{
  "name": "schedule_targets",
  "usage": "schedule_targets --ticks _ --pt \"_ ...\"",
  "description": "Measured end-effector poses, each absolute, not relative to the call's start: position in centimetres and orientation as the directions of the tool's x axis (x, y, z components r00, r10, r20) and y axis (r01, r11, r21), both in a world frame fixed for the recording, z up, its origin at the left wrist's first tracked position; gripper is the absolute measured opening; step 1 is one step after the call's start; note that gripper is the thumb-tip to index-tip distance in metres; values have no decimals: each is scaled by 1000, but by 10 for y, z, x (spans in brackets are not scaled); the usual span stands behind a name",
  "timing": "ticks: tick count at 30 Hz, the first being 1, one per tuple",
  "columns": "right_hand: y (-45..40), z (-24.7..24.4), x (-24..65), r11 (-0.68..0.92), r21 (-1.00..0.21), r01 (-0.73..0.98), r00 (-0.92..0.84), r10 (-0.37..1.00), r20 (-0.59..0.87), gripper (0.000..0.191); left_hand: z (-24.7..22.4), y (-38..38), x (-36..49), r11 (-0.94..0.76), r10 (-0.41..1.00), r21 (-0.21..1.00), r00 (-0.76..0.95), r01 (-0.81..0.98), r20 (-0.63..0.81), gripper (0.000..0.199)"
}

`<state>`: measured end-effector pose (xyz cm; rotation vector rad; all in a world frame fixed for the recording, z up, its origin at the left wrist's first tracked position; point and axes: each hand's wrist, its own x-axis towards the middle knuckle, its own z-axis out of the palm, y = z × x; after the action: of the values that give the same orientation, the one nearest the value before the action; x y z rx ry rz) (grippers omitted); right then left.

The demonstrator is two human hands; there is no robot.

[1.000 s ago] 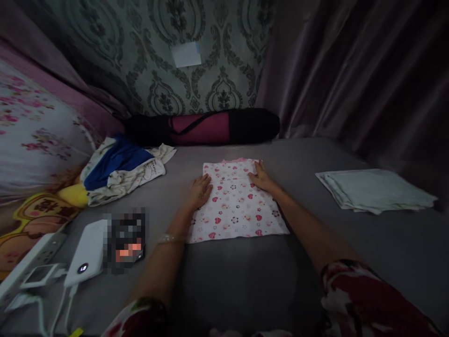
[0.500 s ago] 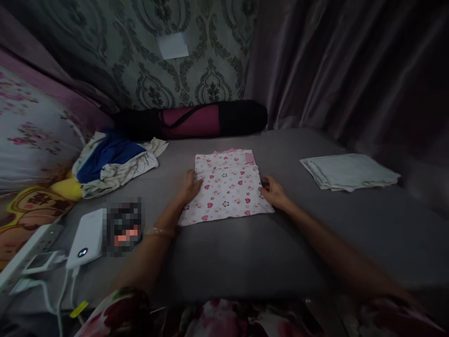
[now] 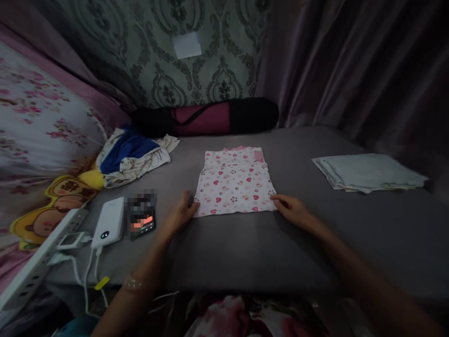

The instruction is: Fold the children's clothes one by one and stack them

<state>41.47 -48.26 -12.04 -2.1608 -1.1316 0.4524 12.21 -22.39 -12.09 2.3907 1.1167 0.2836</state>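
Observation:
A white cloth garment (image 3: 234, 185) printed with pink hearts and flowers lies folded into a rough rectangle on the grey surface (image 3: 242, 252). At its near left corner is my left hand (image 3: 183, 211), the thumb at the edge of the cloth and the fingers hard to make out. My right hand (image 3: 293, 210) pinches the near right corner between thumb and fingers. A bit of pink trim shows along the garment's far edge.
A folded pale cloth stack (image 3: 370, 172) lies at the right. At the left are crumpled blue and white clothes (image 3: 131, 157), a white power bank (image 3: 109, 220), a phone (image 3: 142, 222), and a power strip (image 3: 42, 257) with cables. A long black and maroon bag (image 3: 203, 118) lies along the wall.
Both my hands have moved from the garment's sides toward me, down to its near corners. The view has shifted, so the surroundings appear farther right.

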Motion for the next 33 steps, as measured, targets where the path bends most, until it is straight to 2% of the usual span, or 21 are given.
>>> schedule_targets --ticks 5,9,12,15,22,24,29,33 --pt "-491 -126 414 -361 -690 627 519 855 24 36 -117 -239 111 -536 773 552 635 639 16 64" --pt "-497 -127 412 -316 -699 641 495 867 62 40 -110 -242 109 -518 738 630 675 579 -14 66" --pt "-498 -126 412 -292 -695 657 470 880 74 43 -105 -240 109 -482 699 713 714 509 -37 53" --pt "-497 -126 414 -274 -678 682 469 875 118 38 -100 -238 110 -423 703 771 709 476 -52 45" --pt "-491 -119 421 -267 -694 669 508 845 165 28 -82 -235 115 -367 730 766 674 528 -115 66" --pt "-488 -115 423 -273 -702 657 528 832 170 28 -79 -233 117 -402 723 756 686 517 -85 65" --pt "-480 -102 426 -304 -708 638 580 794 182 32 -84 -225 123 -531 719 711 689 461 90 43" --pt "-471 -94 431 -305 -716 628 613 760 215 31 -89 -214 131 -585 708 687 685 431 174 41"
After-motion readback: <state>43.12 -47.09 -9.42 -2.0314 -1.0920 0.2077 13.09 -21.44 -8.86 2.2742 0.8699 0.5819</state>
